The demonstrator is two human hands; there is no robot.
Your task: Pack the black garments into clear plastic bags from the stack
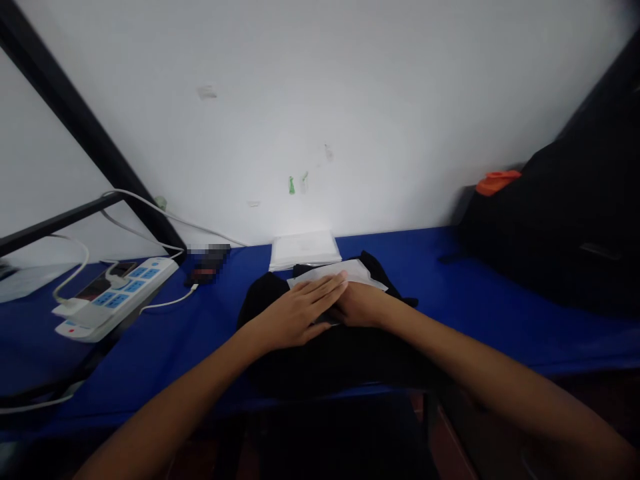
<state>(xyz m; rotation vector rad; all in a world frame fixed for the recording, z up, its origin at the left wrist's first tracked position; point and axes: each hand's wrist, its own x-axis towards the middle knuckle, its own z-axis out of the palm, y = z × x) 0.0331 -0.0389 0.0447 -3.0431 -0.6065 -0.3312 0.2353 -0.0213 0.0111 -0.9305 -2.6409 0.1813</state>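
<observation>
While the black garment is pressed flat by the open left hand and right hand, nothing being gripped, the white sheet could be creased by sideways sliding.

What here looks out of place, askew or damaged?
Little stands out. Both hands, left hand and right hand, rest on a black garment overhanging the blue table's front edge. Small marks spot the wall.

Left hand flat on black garment — right hand beside, fingers seemingly tucked under.
</observation>
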